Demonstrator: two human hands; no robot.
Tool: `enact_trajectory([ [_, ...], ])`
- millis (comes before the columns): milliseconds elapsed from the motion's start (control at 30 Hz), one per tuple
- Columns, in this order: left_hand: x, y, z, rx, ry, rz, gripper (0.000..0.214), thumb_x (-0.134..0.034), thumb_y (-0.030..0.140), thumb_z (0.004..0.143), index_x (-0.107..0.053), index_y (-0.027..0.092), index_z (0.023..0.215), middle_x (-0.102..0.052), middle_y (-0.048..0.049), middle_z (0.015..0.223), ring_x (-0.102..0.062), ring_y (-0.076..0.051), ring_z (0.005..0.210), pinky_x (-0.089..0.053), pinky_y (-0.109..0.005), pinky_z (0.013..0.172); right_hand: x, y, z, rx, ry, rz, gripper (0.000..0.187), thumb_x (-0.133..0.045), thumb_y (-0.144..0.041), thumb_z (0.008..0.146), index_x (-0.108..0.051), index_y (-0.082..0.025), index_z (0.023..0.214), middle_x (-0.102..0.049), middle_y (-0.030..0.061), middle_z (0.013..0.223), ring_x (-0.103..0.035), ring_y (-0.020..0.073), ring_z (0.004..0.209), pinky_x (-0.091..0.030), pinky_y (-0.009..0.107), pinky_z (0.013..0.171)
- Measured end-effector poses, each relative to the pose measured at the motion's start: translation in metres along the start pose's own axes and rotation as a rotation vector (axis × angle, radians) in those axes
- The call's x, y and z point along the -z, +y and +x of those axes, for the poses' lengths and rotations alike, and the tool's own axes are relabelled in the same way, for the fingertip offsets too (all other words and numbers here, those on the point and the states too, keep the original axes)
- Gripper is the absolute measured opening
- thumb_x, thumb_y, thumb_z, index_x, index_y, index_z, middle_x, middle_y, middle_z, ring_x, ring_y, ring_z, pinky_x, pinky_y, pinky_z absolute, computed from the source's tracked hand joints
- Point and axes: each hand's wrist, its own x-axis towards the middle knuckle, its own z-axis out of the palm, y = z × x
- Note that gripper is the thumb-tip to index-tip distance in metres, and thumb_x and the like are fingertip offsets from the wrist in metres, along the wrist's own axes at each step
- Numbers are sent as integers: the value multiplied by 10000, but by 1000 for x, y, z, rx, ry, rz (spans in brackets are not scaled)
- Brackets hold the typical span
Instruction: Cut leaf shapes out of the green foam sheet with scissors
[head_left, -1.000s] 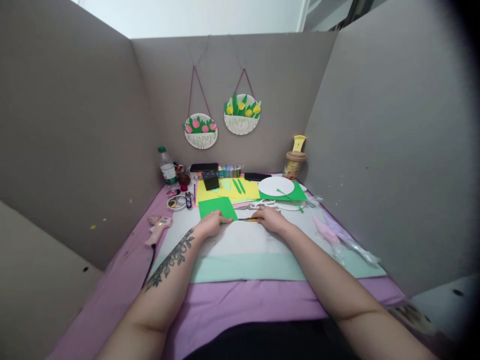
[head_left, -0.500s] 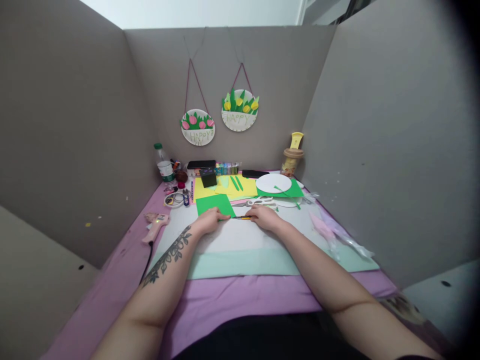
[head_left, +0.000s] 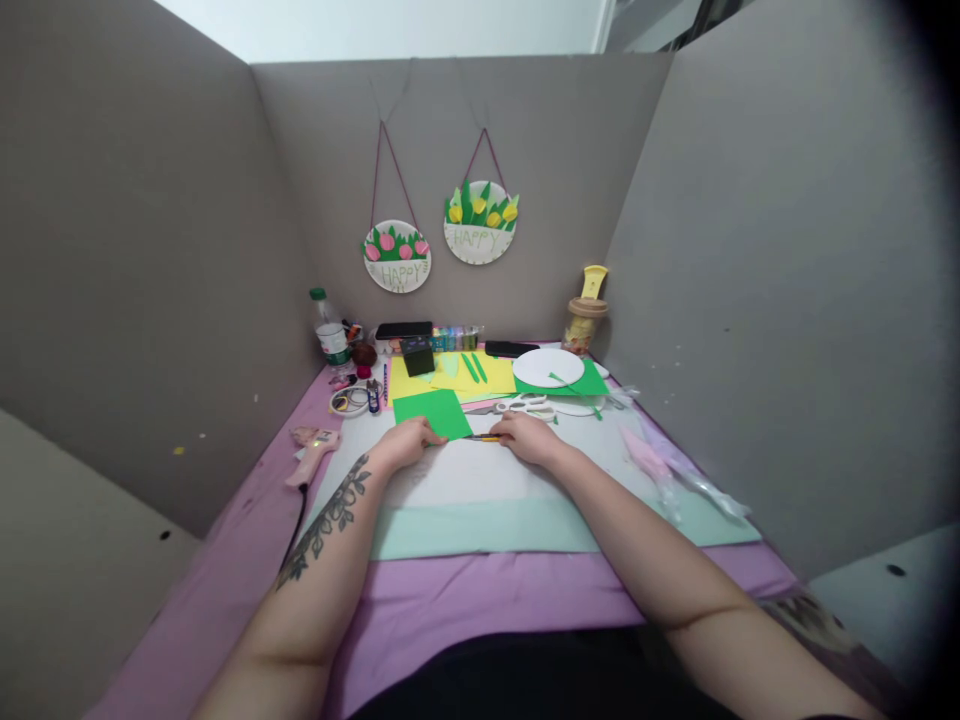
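My left hand [head_left: 407,441] rests on the near edge of a green paper sheet [head_left: 432,411], fingers curled and pressed on it. My right hand [head_left: 529,437] is closed on a thin yellow and black pencil [head_left: 484,437] whose tip points left toward the green sheet. Both hands lie on a white sheet [head_left: 480,475] over a pale green mat [head_left: 487,528]. White scissors [head_left: 525,405] lie just behind my right hand.
Yellow paper [head_left: 450,378], a white paper plate [head_left: 548,367], a glue gun [head_left: 311,447], a water bottle [head_left: 328,330], a black box [head_left: 418,355], a jar [head_left: 583,322] and plastic wrappers [head_left: 675,470] surround the work area. Grey cardboard walls [head_left: 750,250] enclose the table; two plate decorations [head_left: 474,226] hang behind.
My left hand has slid slightly left and back along the green sheet's near edge. The right hand and pencil stay in about the same place.
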Motion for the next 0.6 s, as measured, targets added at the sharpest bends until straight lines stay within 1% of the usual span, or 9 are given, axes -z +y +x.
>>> enact_trajectory([
  [133, 2, -5, -1, 16, -43, -13, 418, -434, 478, 886, -728, 226, 1044, -609, -78, 905, -506, -189, 773, -384, -263, 702, 1, -4, -1, 5, 5, -15, 309, -502, -169, 845, -689, -248, 1078, -642, 73, 1035, -560, 214, 972, -365, 261, 751],
  [267, 3, -3, -1, 19, -57, -27, 419, -433, 463, 885, -726, 211, 1048, -616, -78, 880, -490, -184, 758, -389, -264, 706, 2, -10, 0, 5, -12, -29, 326, -491, -169, 848, -684, -236, 1103, -643, 87, 1033, -557, 222, 985, -363, 264, 764],
  [467, 3, -2, 0, 10, -71, -18, 352, -449, 373, 885, -728, 233, 1049, -626, -68, 859, -486, -175, 738, -389, -264, 706, 1, -19, 2, 29, -1, -21, 335, -502, -140, 833, -694, -239, 1090, -641, 75, 1008, -560, 208, 954, -363, 256, 749],
  [600, 4, -5, 1, -22, -71, 14, 339, -444, 293, 884, -721, 261, 1077, -616, -73, 858, -491, -181, 729, -376, -272, 695, 2, -25, 3, 35, -6, -12, 327, -509, -147, 840, -695, -243, 1091, -636, 75, 995, -558, 205, 943, -364, 256, 737],
])
